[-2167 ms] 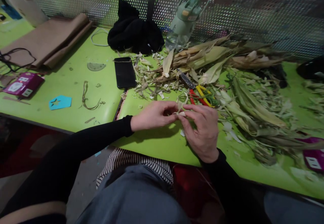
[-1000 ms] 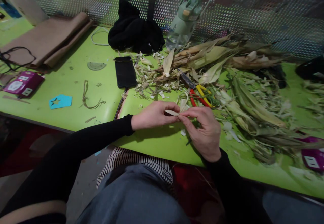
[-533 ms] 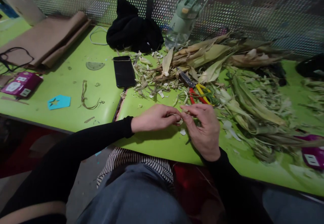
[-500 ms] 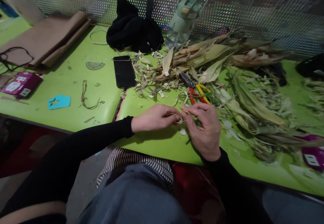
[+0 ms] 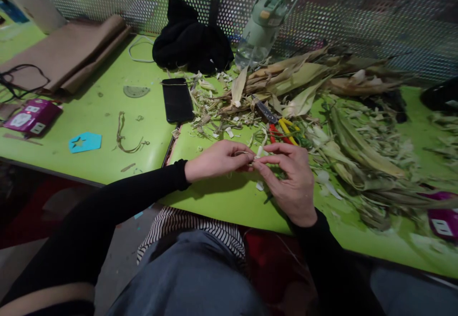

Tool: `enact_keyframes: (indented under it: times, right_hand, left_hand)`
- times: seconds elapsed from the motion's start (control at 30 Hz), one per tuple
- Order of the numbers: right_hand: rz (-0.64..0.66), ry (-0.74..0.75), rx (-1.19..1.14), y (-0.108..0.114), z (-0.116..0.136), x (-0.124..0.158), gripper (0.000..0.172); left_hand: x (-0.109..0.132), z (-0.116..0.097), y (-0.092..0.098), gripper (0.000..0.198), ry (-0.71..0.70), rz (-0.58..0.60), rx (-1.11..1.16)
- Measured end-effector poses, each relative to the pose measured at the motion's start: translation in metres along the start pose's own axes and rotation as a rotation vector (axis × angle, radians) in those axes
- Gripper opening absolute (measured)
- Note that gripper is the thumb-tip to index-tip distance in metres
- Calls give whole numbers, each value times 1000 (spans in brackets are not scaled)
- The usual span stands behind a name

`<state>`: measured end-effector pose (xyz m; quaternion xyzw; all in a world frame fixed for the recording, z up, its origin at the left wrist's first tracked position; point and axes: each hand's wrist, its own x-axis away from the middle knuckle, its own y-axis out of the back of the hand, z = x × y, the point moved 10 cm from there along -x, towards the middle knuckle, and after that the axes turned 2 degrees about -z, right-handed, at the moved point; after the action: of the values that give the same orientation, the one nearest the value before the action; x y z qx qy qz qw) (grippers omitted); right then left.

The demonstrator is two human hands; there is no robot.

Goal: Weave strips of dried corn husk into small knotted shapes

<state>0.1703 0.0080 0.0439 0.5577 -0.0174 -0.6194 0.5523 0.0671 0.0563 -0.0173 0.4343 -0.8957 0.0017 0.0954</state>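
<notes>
Over the front part of the green table, my left hand pinches a thin pale strand, which loops at its fingertips. My right hand meets it from the right, thumb and index finger closed on the same small bit of strand. The exact grip is too small to make out. A whitish piece shows by the right fingertips. Just beyond the hands lie pliers with red and yellow handles, among husk scraps.
Dry corn husks and green husks cover the right side. Behind stand a bottle and black cloth. Leftward lie a phone, protractor, blue tag, brown paper and purple power strip.
Both hands have stayed together with slight finger shifts. More of the strand's loop now shows at my left fingertips, and the whitish piece has come into view. The camera view has shifted slightly.
</notes>
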Motion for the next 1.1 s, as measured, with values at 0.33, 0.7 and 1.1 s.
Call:
enact_keyframes:
  times: [0.33,0.7,1.1]
  right_hand:
    - [21,62,-7,-1,6,-1,19]
    - [-6,88,86,1,9,-3,10]
    - [104,92,85,-4,7,-4,7]
  left_hand:
    - [0,4,-1,19,51,19,14]
    - [1,8,-8,13,111,80,153]
    - [-3,9,-11,8,54,146,181]
